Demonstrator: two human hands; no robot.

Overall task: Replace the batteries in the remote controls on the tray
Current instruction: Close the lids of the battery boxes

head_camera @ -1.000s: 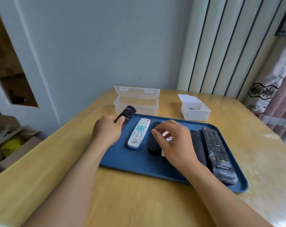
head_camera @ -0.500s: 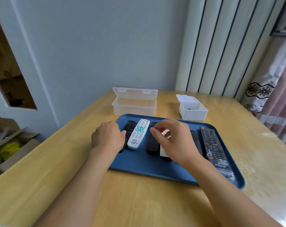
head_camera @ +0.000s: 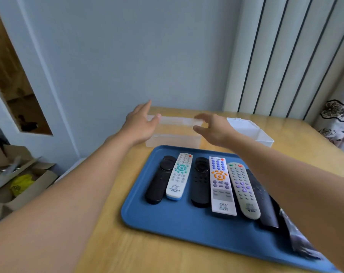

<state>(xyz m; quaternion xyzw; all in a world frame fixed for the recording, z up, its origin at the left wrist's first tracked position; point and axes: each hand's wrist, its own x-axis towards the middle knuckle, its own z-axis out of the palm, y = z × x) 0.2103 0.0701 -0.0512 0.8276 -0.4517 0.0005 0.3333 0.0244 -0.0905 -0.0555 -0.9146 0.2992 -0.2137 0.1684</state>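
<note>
Both hands have left the remotes and now reach past the blue tray [head_camera: 167, 223] on the table [head_camera: 112, 243] toward the clear box [head_camera: 175, 134]. Left hand [head_camera: 140, 123] and right hand [head_camera: 212, 129] hold nothing, fingers spread wide. Remotes [head_camera: 219, 184] lie side by side on the tray.

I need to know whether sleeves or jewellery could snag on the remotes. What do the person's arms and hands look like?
Both forearms are bare as far as the picture shows, with no sleeve in view. The left hand and the right hand wear no glove, and no watch or bracelet shows at either wrist. No ring is visible, though the fingers are slightly blurred.
</note>
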